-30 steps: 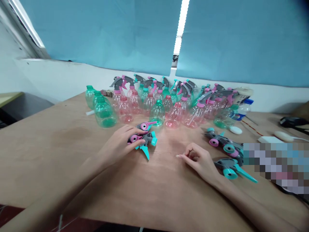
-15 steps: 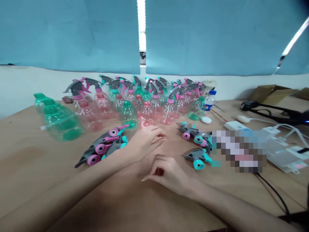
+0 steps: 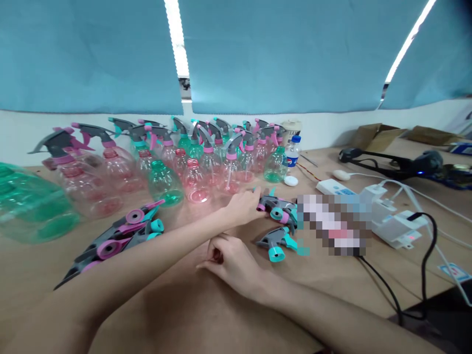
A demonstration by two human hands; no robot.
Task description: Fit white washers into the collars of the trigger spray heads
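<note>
My left hand (image 3: 244,206) crosses in front of my right hand to a small pile of grey, pink and turquoise trigger spray heads (image 3: 280,215). Its fingers are closed on the near end of one, where a pink collar partly shows; the fingertips are mostly hidden. Below it my right hand (image 3: 233,263) is curled over the table, thumb beneath the fingers, with nothing visible in it. A single turquoise-collared spray head (image 3: 276,246) lies to its right. More spray heads (image 3: 114,236) are heaped at the left, partly behind my left forearm.
Behind stand several pink bottles (image 3: 198,184) and green bottles (image 3: 165,184), many with spray heads fitted. At right are a Pepsi bottle (image 3: 293,155), a round white lid (image 3: 291,181), a white power strip (image 3: 401,226) with cables, a blurred-out item (image 3: 332,223) and a cardboard box (image 3: 376,136).
My left hand has moved right, from the space in front of the bottles to the right-hand pile of spray heads. The view has turned right. My right hand stays curled near the middle.
</note>
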